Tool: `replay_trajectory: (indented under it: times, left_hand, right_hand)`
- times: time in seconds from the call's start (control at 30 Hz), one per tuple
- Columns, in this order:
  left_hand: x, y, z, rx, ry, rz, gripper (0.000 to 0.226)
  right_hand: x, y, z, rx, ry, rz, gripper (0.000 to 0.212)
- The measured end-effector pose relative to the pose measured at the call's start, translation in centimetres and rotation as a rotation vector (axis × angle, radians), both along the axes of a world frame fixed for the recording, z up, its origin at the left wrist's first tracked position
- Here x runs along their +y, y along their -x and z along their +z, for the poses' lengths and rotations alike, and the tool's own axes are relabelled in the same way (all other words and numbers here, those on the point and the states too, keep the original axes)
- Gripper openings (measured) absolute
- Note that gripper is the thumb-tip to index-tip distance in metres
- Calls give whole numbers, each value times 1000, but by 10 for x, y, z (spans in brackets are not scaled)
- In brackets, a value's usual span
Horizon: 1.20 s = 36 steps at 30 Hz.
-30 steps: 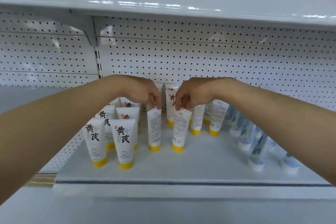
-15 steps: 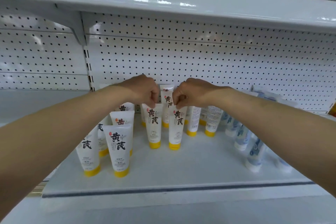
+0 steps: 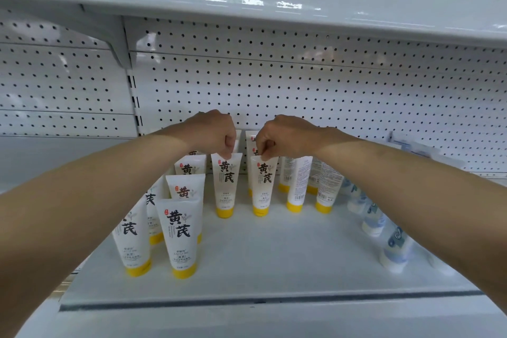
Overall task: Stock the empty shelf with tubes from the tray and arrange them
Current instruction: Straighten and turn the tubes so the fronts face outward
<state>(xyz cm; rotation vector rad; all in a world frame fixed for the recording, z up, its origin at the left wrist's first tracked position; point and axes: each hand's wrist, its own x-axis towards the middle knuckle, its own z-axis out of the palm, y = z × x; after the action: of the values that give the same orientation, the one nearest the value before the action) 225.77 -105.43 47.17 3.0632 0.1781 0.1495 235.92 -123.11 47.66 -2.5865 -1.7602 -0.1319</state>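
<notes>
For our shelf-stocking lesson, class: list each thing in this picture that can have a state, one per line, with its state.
Left hand: pinching the top of the left middle tube, which stands on its cap, front label out.
Right hand: pinching the right middle tube, upright, front out.
Front-left tubes: upright, fronts out.
Right yellow-capped tubes: upright, backs out.
Blue tubes: standing, blurred.
Shelf: partly stocked.

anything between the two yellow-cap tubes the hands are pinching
No. In the head view, only bare shelf shows between the left tube and the right tube; they stand apart, with another tube behind the gap.
</notes>
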Motion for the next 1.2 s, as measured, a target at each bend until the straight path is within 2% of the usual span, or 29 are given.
replay_trajectory:
  times: [0.43, 0.63, 0.83, 0.97, 1.2]
  left_hand:
    - [3, -8, -2, 44, -21, 16, 9]
    - [0, -9, 4, 59, 13, 32, 22]
    - [-42, -21, 18, -65, 211, -182, 19]
    - [-73, -39, 18, -18, 225, -279, 18]
    - [-100, -65, 10, 150, 251, -277, 14]
  right_hand:
    - [-1, 0, -1, 57, 2, -29, 9]
    - [-16, 1, 11, 87, -26, -61, 17]
    - [-57, -25, 37, 49, -69, -159, 17]
    - [-88, -44, 44, 49, 11, -234, 20]
    - [-120, -56, 31, 197, 157, -275, 18]
